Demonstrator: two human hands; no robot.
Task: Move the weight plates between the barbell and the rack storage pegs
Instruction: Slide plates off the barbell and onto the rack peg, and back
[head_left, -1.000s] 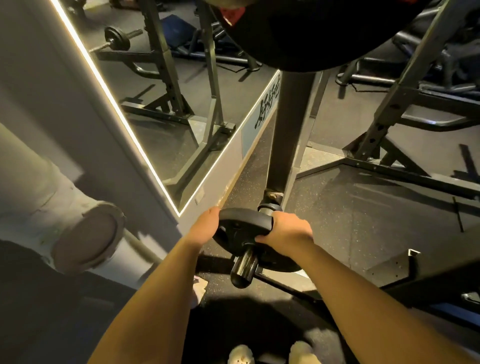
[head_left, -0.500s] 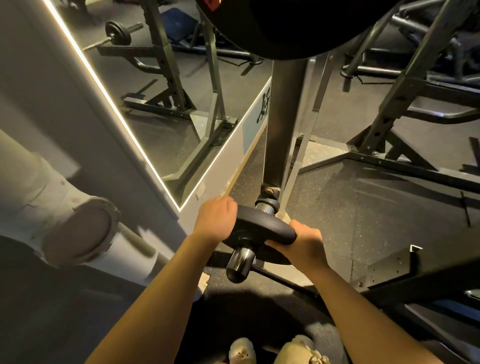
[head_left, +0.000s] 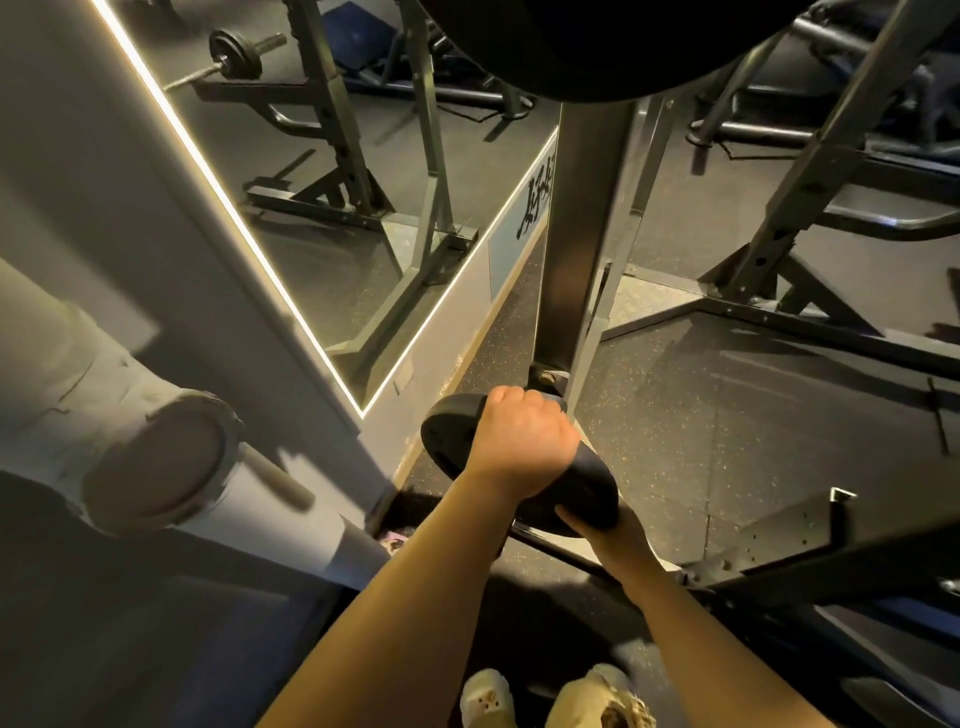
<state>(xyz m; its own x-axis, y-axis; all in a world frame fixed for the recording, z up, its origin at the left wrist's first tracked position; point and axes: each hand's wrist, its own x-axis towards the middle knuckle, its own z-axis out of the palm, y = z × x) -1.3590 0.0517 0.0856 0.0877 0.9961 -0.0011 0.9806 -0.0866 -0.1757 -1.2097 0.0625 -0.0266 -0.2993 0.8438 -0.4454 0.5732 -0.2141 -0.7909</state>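
From the head camera, you are looking down at a small black weight plate (head_left: 519, 462) held low in front of you, close to the foot of the rack's dark upright post (head_left: 576, 234). The plate is tilted, its left edge higher than its right. Your left hand (head_left: 522, 441) lies over the top of it with the fingers curled round the far rim, clamped on the plate. Your right hand (head_left: 608, 535) is under the lower right edge, with the fingers wrapped up onto the plate's face, so it grips the plate too. The hands are apart, one at each side of the plate. Whether the plate sits on a storage peg cannot be told, since the left hand and the plate cover that spot.

A bolted bracket (head_left: 545, 375) shows at the base of the post just beyond your left knuckles. A large black plate (head_left: 597, 47) fills the top of the view above the post. To your left a mirror (head_left: 337, 171) with a lit edge stands along the wall, and in it you see a rack and a barbell (head_left: 228, 57) carrying a small plate. A pale wrapped pipe (head_left: 104, 415) runs across the lower left. The floor (head_left: 727, 441) is dark speckled rubber, and your two light shoes (head_left: 556, 696) show at the bottom edge.
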